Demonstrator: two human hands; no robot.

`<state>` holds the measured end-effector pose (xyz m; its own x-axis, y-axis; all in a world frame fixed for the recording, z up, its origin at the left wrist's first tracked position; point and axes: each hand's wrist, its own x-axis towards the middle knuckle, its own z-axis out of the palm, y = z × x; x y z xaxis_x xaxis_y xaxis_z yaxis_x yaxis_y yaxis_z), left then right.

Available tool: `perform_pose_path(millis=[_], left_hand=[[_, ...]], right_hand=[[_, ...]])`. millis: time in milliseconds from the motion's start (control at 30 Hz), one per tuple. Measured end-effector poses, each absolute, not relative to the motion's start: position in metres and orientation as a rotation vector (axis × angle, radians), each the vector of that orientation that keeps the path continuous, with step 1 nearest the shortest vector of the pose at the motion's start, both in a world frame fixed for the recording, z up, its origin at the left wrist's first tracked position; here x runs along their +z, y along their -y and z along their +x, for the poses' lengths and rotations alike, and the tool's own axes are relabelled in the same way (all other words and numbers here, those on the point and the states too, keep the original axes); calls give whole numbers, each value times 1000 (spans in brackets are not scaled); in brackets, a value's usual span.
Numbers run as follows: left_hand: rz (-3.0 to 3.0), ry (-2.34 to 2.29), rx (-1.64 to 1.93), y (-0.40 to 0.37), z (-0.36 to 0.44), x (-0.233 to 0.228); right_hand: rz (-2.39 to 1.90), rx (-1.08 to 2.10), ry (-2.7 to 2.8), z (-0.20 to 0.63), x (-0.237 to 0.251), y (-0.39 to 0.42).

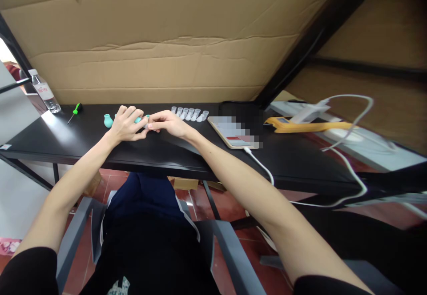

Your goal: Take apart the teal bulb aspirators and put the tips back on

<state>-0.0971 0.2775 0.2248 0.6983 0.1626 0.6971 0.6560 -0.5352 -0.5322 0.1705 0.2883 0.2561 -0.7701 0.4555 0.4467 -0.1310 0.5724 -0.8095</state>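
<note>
Both my hands meet over the black table (pixel 187 155) near its back edge. My left hand (pixel 126 125) curls around a small teal piece (pixel 138 120) whose tip shows between the fingers. My right hand (pixel 168 124) pinches toward the same spot, fingertips touching the left hand's; a small pale part seems held there, too small to tell. Another teal bulb-shaped piece (pixel 107 120) stands just left of my left hand. A row of several small clear plastic caps (pixel 189 113) lies just behind my right hand.
A phone (pixel 233 134) with a white cable lies right of my right hand. A green-handled screwdriver (pixel 74 112) and a water bottle (pixel 45 91) sit at the table's left back. An orange tool (pixel 302 126) and white cables (pixel 347 161) lie at right. Cardboard (pixel 187 41) backs the table.
</note>
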Motion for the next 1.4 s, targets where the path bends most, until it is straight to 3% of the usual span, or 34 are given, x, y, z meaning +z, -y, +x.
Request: perform_pose_path(millis=[233, 800, 1033, 1200, 1400], left_hand=[[-2007, 493, -817, -278, -98, 227], [-2149, 524, -722, -275, -100, 231], [-2195, 565, -728, -274, -99, 234], [-2311, 621, -921, -278, -98, 232], [-2193, 970, -1477, -277, -101, 231]], right_hand=[[-228, 979, 2271, 170, 254, -284], [-114, 1212, 2186, 173, 260, -290], [-133, 1167, 2151, 172, 259, -291], [-191, 1194, 2058, 169, 261, -287], [-245, 1183, 1912, 169, 263, -292]])
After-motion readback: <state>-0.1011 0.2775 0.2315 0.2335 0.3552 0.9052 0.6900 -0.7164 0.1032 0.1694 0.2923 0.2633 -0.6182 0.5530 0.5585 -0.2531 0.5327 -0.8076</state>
